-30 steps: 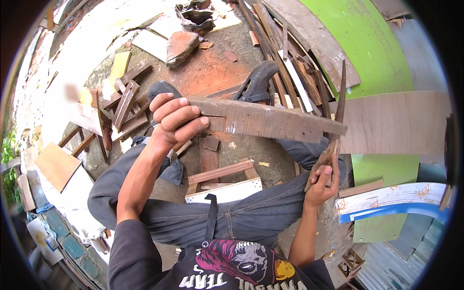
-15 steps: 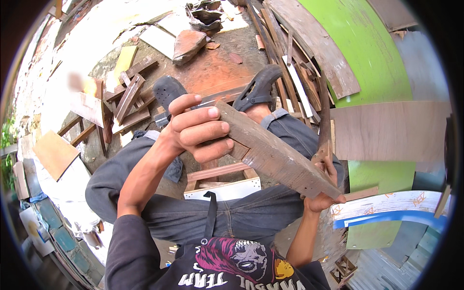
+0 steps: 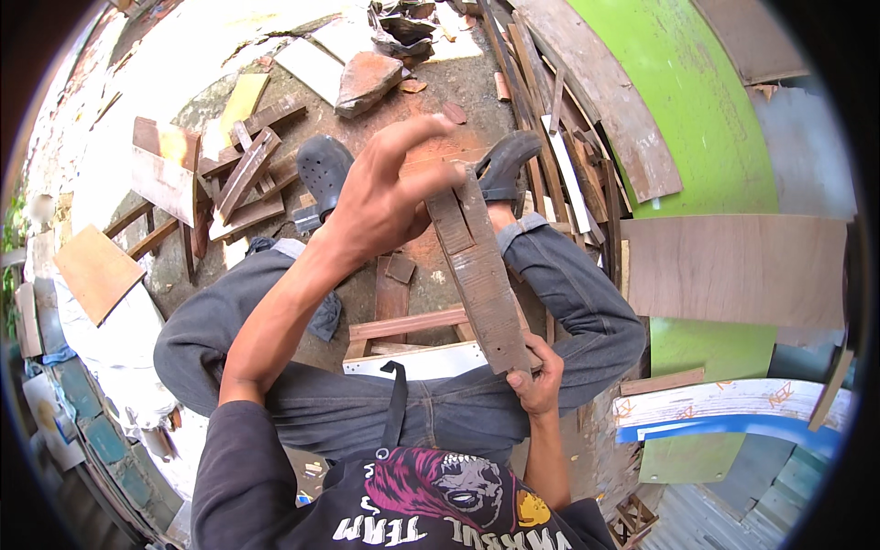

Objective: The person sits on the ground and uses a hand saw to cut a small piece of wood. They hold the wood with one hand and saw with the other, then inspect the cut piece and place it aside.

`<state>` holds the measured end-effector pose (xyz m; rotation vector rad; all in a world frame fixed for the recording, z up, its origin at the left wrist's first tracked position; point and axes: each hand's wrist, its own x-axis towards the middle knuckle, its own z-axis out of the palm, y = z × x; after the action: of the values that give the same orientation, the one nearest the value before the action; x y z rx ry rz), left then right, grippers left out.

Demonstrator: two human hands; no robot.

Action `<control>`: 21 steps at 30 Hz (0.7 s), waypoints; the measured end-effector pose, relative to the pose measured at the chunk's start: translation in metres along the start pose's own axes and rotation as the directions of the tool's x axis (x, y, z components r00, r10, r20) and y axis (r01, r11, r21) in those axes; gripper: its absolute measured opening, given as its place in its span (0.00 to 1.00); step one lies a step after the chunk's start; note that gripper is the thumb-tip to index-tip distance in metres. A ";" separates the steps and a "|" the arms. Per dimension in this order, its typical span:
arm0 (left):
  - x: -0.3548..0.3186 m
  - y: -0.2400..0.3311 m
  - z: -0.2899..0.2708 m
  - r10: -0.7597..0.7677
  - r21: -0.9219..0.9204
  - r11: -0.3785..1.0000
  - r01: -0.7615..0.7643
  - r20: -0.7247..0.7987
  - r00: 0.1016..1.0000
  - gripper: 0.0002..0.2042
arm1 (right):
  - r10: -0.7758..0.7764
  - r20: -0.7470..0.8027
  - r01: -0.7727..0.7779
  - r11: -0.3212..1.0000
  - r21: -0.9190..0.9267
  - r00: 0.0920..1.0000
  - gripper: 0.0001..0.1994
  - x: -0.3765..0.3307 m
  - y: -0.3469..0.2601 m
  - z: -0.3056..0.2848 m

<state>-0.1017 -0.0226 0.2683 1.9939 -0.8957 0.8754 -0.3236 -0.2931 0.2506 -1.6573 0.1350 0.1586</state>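
Brown slotted board [image 3: 481, 284] slants above the lap [image 3: 321, 403], right hand [image 3: 539, 374] gripping its near end, left hand [image 3: 380, 197] loosely spread at the far end, contact unclear, so one-sided support could let it tip onto the wooden frame [image 3: 408, 324].

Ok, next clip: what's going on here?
A seated person grips the near end of a slotted wooden piece in the right hand, holding it up between bent legs. The left hand, partly blurred, is at its far, slotted end with fingers spread; whether they touch it is hard to tell. A small wooden frame sits below, with scrap wood piled to the left.
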 end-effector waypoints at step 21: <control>-0.038 -0.051 0.040 -0.846 -0.334 0.315 0.888 0.325 0.423 0.29 | -0.199 -0.198 0.131 0.941 -0.311 0.960 0.22 0.046 0.033 0.030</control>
<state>-0.0691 -0.0221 0.2010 1.6866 0.0815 -0.1022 -0.2855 -0.2663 0.2069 -1.9751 0.1485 -0.1478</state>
